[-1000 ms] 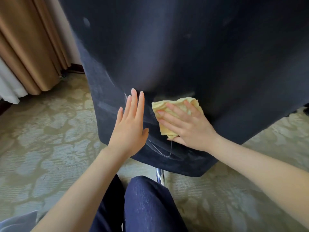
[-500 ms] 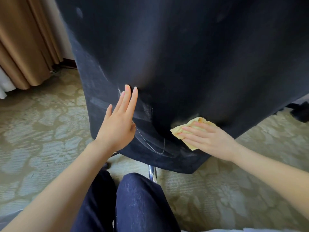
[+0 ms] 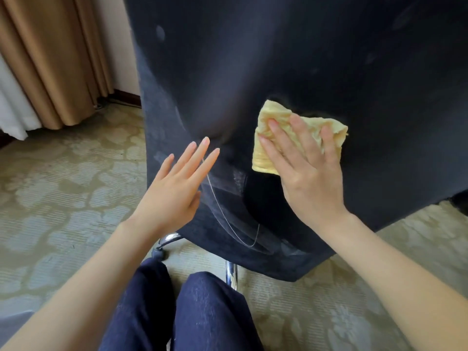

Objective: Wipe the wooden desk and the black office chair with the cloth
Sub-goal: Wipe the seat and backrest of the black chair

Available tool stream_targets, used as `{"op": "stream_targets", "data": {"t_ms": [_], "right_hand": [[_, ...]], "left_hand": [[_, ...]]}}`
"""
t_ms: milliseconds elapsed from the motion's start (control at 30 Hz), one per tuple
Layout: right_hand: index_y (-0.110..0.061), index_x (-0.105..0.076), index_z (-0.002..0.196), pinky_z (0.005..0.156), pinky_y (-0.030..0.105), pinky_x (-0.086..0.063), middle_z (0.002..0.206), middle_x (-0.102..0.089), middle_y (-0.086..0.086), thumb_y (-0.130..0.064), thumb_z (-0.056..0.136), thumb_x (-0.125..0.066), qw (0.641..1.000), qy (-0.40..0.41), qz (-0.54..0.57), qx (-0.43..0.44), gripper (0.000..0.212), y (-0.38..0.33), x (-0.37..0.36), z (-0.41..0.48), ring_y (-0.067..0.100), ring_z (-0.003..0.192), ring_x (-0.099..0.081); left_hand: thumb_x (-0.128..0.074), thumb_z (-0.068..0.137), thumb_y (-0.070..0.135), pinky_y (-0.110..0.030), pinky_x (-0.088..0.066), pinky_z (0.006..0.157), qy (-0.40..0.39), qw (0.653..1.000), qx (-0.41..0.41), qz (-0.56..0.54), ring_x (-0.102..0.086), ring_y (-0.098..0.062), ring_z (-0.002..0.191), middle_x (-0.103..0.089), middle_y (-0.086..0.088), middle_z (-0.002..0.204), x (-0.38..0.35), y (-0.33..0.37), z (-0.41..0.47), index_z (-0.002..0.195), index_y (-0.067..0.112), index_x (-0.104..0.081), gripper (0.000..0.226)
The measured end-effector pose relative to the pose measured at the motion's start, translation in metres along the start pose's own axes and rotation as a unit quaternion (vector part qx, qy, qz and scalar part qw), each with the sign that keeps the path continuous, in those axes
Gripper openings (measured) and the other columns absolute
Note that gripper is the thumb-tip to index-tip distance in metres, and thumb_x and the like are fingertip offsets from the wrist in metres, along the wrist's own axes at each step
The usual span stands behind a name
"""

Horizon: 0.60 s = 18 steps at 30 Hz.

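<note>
The back of the black office chair [image 3: 291,59] fills the upper and middle view, seen from behind. A folded yellow cloth [image 3: 276,122] lies flat against its lower back. My right hand [image 3: 309,173] presses the cloth onto the fabric with straight, spread fingers. My left hand [image 3: 177,188] lies flat against the chair's left edge, fingers straight and held together, holding nothing. A thin pale thread [image 3: 228,224] hangs in a loop over the lower part of the chair back. The wooden desk is out of view.
Chrome legs of the chair base [image 3: 231,273] show under the chair back. My knees in dark blue trousers [image 3: 202,312] are at the bottom centre. Patterned carpet [image 3: 63,198] covers the floor. Tan curtains [image 3: 55,59] hang at the upper left.
My right hand slid the cloth down and to the right, then back up the chair back to a higher spot. My left hand stayed flat on the chair's left edge.
</note>
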State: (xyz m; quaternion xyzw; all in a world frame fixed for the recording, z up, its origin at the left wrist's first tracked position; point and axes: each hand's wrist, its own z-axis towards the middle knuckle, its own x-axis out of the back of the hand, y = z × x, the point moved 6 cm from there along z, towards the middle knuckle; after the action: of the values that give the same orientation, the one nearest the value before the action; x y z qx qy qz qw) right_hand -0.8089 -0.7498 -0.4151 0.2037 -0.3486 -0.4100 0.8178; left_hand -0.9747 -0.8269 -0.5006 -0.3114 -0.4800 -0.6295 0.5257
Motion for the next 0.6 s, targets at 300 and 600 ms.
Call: {"op": "stream_targets", "data": {"t_ms": [300, 600], "right_hand": [[-0.02, -0.053, 0.134, 0.111, 0.045, -0.023, 0.142, -0.048, -0.004, -0.009, 0.097, -0.045, 0.998, 0.003, 0.024, 0.049, 0.04, -0.068, -0.049, 0.01, 0.021, 0.134, -0.039], [-0.006, -0.041, 0.139, 0.112, 0.037, -0.033, 0.148, -0.03, 0.001, -0.014, 0.095, -0.048, 0.973, -0.085, 0.121, 0.176, 0.046, -0.11, -0.08, -0.058, 0.019, 0.133, -0.042]], "left_hand": [[-0.052, 0.086, -0.002, -0.042, 0.003, 0.116, 0.049, 0.995, 0.086, 0.01, 0.023, -0.012, 0.142, 0.023, 0.009, 0.153, 0.001, -0.033, 0.007, 0.152, 0.023, 0.008, 0.093], [-0.054, 0.087, 0.003, -0.047, -0.003, 0.117, -0.006, 0.998, 0.066, 0.017, 0.026, -0.014, 0.14, 0.029, 0.01, 0.15, -0.027, -0.035, -0.002, 0.147, 0.027, 0.015, 0.095]]}}
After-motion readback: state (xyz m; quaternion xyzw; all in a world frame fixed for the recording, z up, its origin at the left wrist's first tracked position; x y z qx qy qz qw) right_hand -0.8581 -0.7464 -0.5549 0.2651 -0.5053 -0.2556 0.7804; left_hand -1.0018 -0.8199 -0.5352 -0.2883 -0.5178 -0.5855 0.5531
